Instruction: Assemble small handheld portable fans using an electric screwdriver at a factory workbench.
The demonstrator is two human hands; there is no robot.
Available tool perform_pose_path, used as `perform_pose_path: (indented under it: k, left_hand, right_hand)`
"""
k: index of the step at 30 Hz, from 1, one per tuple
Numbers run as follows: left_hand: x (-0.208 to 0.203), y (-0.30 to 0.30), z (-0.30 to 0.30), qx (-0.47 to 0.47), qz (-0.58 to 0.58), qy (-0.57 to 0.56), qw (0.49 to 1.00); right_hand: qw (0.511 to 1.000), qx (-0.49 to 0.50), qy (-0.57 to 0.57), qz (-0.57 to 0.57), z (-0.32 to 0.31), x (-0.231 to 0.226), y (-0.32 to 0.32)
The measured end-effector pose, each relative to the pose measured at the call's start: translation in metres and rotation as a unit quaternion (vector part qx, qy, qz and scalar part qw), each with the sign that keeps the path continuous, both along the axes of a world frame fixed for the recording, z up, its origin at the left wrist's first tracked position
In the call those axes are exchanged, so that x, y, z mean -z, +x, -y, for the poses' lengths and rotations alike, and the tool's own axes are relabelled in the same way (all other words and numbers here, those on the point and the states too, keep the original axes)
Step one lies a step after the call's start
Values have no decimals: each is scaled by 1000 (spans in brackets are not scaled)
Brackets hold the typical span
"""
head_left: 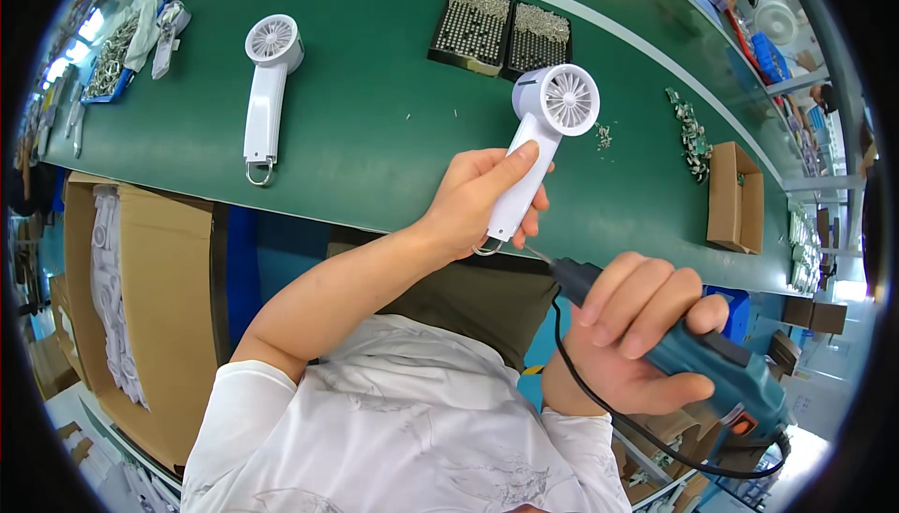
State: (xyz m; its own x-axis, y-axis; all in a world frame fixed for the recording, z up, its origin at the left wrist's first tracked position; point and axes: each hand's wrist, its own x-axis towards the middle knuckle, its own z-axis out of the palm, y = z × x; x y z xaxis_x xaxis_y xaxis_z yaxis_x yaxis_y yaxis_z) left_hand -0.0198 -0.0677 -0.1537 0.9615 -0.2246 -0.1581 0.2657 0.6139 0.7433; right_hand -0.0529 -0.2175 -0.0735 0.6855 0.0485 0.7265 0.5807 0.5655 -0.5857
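White plastic fan [543, 143], gripped in the left hand [479, 187] over the green table [365, 92]; the right hand [613, 356] grips an electric screwdriver [721, 377], tip near the fan's lower end; screwing seems in hand, calling for careful lining-up.

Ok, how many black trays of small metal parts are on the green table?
2: the left tray toward the far edge of the table; the right tray beside it, slightly overlapped by the held fan.

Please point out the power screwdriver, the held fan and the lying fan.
Power screwdriver [691, 354], head view: its teal body.
Held fan [521, 184], head view: its white handle.
Lying fan [265, 109], head view: its white handle.
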Motion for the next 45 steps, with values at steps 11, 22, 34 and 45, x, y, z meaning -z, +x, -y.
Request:
perform_pose_path:
  k: [11,22,34,45]
  left_hand:
    - [-1,3,2,-19,-20,7,1000]
    - [1,2,5,-25,-21,20,999]
    - [10,3,5,-21,-5,38,999]
    - [9,3,6,-28,0,26,999]
  right_hand:
    - [999,5,-25,38,-13,19,7]
    - [999,10,-40,3,-16,22,8]
    - [998,2,-63,-17,-17,18,6]
    - [996,47,-37,-69,-16,16,2]
